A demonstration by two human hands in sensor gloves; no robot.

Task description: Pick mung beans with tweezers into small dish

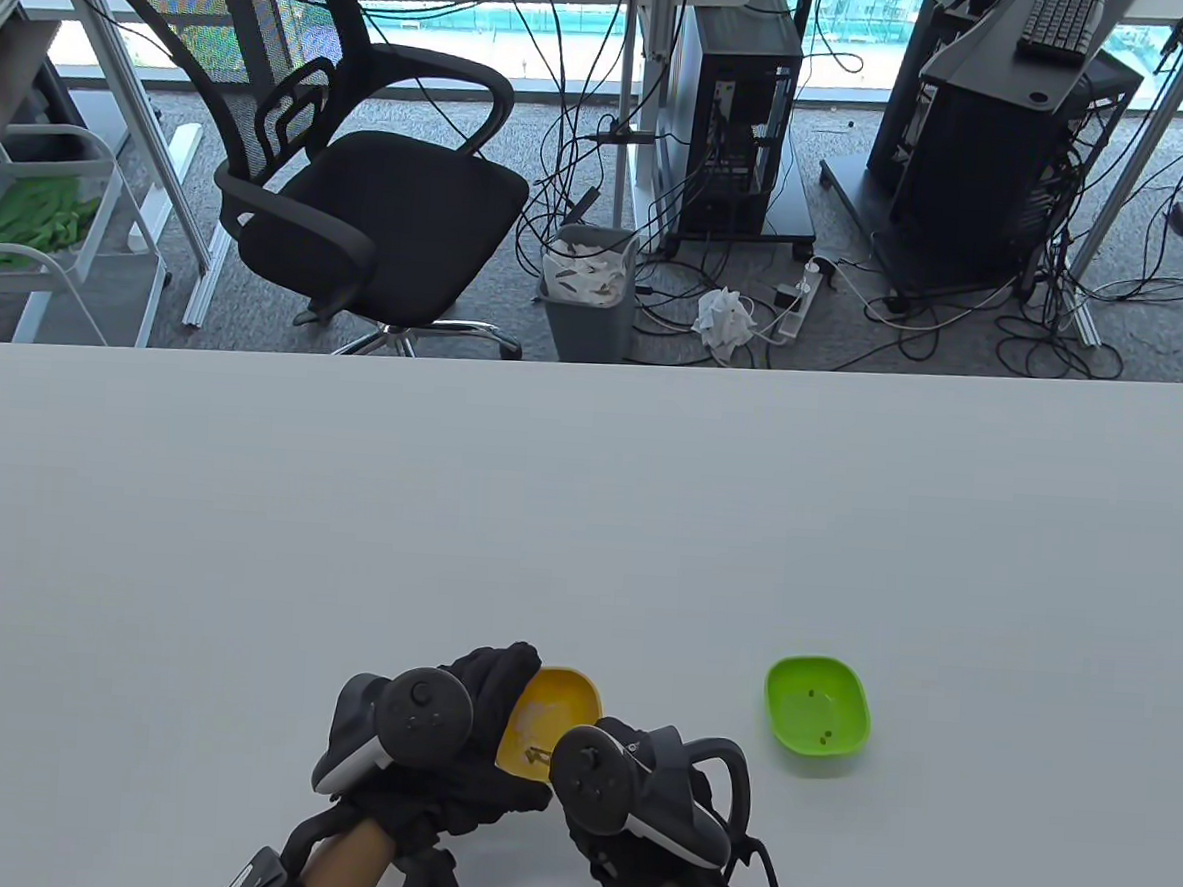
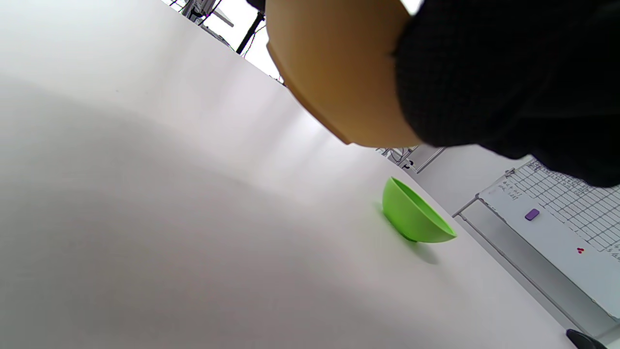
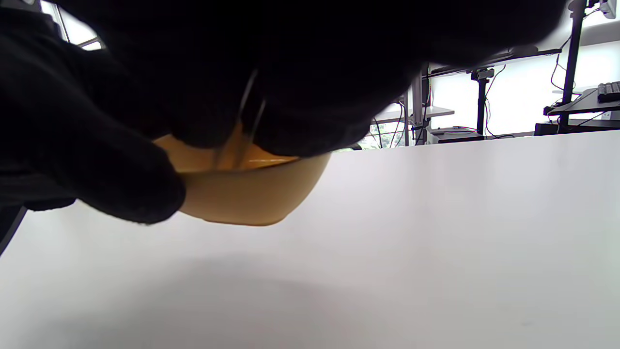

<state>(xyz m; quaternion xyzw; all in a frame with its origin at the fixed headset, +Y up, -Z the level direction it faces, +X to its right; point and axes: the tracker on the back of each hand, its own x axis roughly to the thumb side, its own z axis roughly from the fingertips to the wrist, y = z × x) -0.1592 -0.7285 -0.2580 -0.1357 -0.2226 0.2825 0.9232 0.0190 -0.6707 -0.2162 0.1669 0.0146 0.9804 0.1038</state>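
Table view: unlabelled yellow dish (image 1: pixel 559 722), green dish (image 1: pixel 817 719).

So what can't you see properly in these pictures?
- Tweezers' tips: right wrist view, hidden inside the yellow bowl.
- Beans in the yellow bowl: table view, partly covered by the right hand, washed out by glare.
- Specks in the green bowl: too small to name.
- Left hand fingers: under the bowl.

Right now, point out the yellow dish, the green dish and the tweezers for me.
yellow dish (image 1: pixel 561 697): table view, on its bare inner wall near the far rim.
green dish (image 1: pixel 815 713): table view, on its inner floor.
tweezers (image 3: pixel 252 114): right wrist view, on the thin metal arms below the right hand's fingers.
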